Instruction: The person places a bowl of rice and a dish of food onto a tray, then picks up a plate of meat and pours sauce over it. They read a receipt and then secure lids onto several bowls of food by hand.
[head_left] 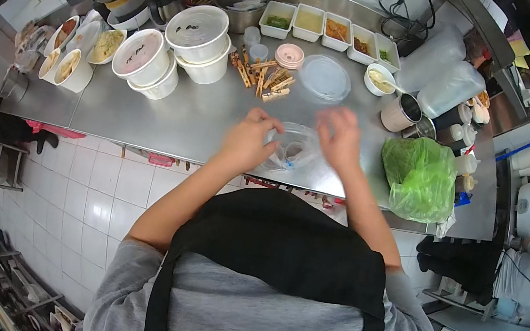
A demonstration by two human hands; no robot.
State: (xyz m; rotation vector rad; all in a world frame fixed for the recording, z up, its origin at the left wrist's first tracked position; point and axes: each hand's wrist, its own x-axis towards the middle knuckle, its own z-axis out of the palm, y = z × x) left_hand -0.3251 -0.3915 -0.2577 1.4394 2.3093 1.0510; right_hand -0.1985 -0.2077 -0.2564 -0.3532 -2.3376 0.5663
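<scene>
A: What's the biggest thing there?
B: The metal counter [197,118], running across the view in front of the person. On its right side sits a bulging green plastic bag [418,178].
A: And after that?
B: 2 stacks of white tubs [196,42], left of the middle, with lids on top. Then 5 white rectangular trays [334,44] in a row along the back, with food in them.
A: How are the hands?
B: The left hand [252,137] is at the left edge of a clear plastic item [295,148]. Its thumb and forefinger are apart; I can't tell whether other fingers grip that edge. The right hand [339,135] is blurred, fingers spread, just beside the item's right side.
A: Where exactly is that item?
B: At the counter's near edge, between the 2 hands. Bag or container, I can't tell.
A: Anything smaller?
B: A round clear lid [325,80] lies beyond the hands. Left of it are a pink round stack [289,55] and, smallest, scattered wooden clothes pegs [275,95].
</scene>
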